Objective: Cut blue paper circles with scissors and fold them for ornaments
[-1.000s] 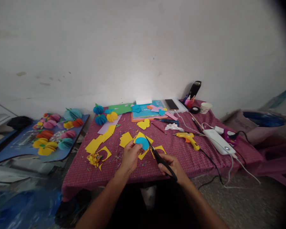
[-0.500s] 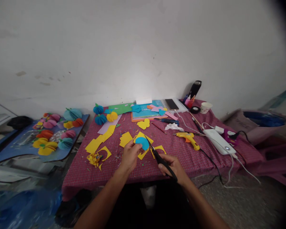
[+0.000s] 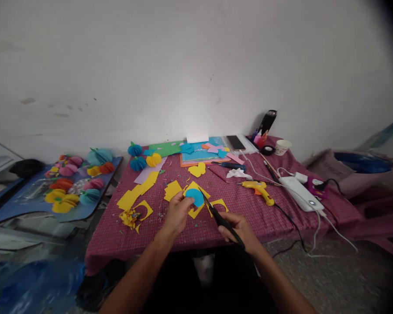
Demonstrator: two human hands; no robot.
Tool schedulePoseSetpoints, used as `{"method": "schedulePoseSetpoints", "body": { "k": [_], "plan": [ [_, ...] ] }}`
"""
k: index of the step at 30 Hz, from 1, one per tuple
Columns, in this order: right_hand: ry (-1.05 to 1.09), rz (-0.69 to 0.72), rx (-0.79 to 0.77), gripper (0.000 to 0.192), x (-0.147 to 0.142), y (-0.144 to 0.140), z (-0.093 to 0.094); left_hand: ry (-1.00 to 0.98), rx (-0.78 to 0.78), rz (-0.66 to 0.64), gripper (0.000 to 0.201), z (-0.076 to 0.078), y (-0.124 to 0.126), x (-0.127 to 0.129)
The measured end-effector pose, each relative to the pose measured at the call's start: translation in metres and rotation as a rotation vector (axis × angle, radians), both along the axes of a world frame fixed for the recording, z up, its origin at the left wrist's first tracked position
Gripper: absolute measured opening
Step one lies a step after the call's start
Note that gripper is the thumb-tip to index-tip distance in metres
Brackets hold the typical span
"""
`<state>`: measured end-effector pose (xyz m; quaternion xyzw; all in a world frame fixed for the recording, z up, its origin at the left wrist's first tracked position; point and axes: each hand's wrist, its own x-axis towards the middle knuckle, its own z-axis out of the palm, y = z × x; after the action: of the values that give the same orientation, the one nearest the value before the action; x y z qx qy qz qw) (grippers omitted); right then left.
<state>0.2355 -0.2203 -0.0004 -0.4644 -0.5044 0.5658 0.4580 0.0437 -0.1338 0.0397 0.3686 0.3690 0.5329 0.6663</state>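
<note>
Between thumb and fingers, my left hand [image 3: 178, 211] pinches a yellow paper square [image 3: 194, 213] with a blue paper circle [image 3: 195, 197] lying on top of it. My right hand [image 3: 237, 229] is closed round the black handles of a pair of scissors [image 3: 223, 223]. The scissor blades point up and left, at the right edge of the blue circle and over the yellow paper. Just left of the held paper lie yellow paper pieces [image 3: 172, 191]. A yellow offcut with a round cut-out [image 3: 221, 203] rests beside the scissors.
A yellow glue gun [image 3: 258, 189] lies to the right, its cord running to a white power strip [image 3: 301, 194]. Behind are a phone [image 3: 236, 142], a paper cup [image 3: 282, 147] and coloured sheets [image 3: 165, 149]. Folded paper balls [image 3: 62, 203] sit on a blue table at left.
Hardly anything differs. Both hands, the paper and the scissors stay in nearly the same place, with only a very slight shift of my right hand.
</note>
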Motion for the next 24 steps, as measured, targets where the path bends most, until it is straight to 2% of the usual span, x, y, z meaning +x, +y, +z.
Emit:
{"method": "schedulePoseSetpoints", "body": {
  "k": [11, 24],
  "plan": [
    [0.069, 0.020, 0.016, 0.045, -0.001, 0.000, -0.005, -0.026, 0.007, -0.095, 0.009, 0.006, 0.000, 0.000],
    [0.102, 0.035, 0.016, 0.043, -0.006, 0.003, 0.005, -0.014, 0.030, -0.115, 0.009, 0.004, -0.001, 0.001]
  ]
}}
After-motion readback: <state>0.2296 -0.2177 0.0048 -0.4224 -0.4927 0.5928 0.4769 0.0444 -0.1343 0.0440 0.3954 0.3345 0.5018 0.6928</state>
